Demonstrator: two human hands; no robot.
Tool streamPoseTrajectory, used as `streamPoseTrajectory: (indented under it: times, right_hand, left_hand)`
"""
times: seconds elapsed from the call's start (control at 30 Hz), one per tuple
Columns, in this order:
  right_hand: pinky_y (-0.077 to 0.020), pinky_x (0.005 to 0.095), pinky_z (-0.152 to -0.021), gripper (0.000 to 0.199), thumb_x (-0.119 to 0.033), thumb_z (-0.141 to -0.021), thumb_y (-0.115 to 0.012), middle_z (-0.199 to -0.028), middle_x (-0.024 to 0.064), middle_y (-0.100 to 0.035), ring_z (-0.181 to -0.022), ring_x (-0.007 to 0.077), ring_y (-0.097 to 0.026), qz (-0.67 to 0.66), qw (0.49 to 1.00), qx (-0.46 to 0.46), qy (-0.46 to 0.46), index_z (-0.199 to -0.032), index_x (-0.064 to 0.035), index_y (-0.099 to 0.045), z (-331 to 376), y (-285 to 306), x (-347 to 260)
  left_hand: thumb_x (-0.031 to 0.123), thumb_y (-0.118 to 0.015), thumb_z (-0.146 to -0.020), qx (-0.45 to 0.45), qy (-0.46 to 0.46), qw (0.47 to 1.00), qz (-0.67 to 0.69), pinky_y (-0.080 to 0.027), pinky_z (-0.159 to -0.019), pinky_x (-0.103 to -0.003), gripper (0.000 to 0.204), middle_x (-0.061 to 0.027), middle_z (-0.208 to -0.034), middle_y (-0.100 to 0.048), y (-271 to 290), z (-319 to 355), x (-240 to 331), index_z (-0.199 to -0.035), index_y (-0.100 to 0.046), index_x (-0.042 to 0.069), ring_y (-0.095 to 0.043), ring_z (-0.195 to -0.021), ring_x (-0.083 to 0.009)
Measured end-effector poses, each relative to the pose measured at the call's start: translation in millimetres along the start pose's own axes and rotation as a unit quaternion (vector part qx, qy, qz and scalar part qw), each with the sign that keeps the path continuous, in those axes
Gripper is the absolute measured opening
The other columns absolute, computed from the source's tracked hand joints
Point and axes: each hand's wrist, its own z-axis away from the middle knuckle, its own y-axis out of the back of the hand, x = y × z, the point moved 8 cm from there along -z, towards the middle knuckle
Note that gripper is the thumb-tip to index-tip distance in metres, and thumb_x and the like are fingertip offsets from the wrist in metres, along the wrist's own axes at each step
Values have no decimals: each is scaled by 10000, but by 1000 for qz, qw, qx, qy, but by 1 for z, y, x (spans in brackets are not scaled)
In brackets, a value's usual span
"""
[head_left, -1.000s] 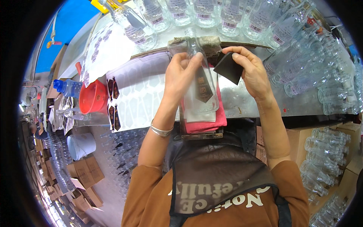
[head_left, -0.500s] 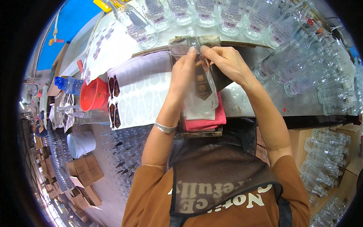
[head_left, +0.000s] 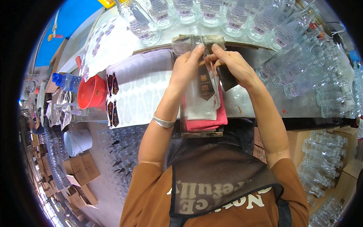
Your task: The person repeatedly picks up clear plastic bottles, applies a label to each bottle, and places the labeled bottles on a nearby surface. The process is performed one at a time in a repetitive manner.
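Observation:
A clear glass bottle (head_left: 193,90) lies on its back before me, its neck over a rolled grey cloth (head_left: 182,43) and its base on white material (head_left: 200,114) over a folded pink cloth (head_left: 222,118). A dark tie-shaped label (head_left: 205,85) with gold marks sits on its upper face. My left hand (head_left: 186,66) is closed round the bottle's shoulder, thumb along the neck. Beside the neck, my right hand (head_left: 239,68) has its thumb and index finger near the label's top. A dark flat scraper-like piece (head_left: 226,78) is held in its curled fingers.
Left of the bottle lies a label sheet (head_left: 145,87) with several dark labels at its edge. Beyond it are a red basin (head_left: 92,92) and a blue-capped bottle (head_left: 68,82). Labelled bottles (head_left: 185,11) stand along the back; more bottles (head_left: 298,75) lie stacked at right.
My right hand has drawn its fingers in at the bottle's neck, and the dark piece in it has turned and shows more. My left hand keeps its hold on the bottle.

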Motion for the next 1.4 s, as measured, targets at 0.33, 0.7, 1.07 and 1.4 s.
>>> streamPoseTrajectory:
  times: [0.33,0.7,1.07,1.4]
  right_hand:
    - [-490,193,-652,456,-400,-1077,-500,-838,-19,-640,-722,35,-594,-179,975,126,-39,-1130,3,-707,39,30,27]
    - [-524,225,-809,293,-234,-1032,-582,-994,11,-675,-882,66,-632,-285,949,137,-19,-1176,4,-673,55,30,33]
    - [-527,277,-870,308,-128,-921,-669,-1063,77,-704,-952,144,-662,124,959,185,173,-1202,-2,-667,22,26,-51]
    - [-534,342,-813,224,-27,-872,-664,-1000,128,-707,-903,268,-684,346,855,141,360,-1095,-25,-685,28,-12,-112]
  left_hand:
    - [563,-583,-988,-11,10,991,134,-563,-674,-251,629,-126,-870,-709,-14,13,12,-1082,-626,-57,-698,-766,-157]
    - [529,-574,-1008,5,-25,999,28,-575,-702,-284,615,-147,-970,-716,-6,-1,-3,-1158,-625,-65,-699,-791,-184]
    - [543,-404,-1067,-26,-23,977,213,-571,-864,-327,620,-157,-1108,-689,-24,29,7,-1291,-559,-13,-695,-1007,-228]
    - [473,-439,-1078,60,-45,971,226,-470,-1042,-392,655,-236,-1340,-586,3,54,16,-1387,-464,-103,-607,-1215,-290]
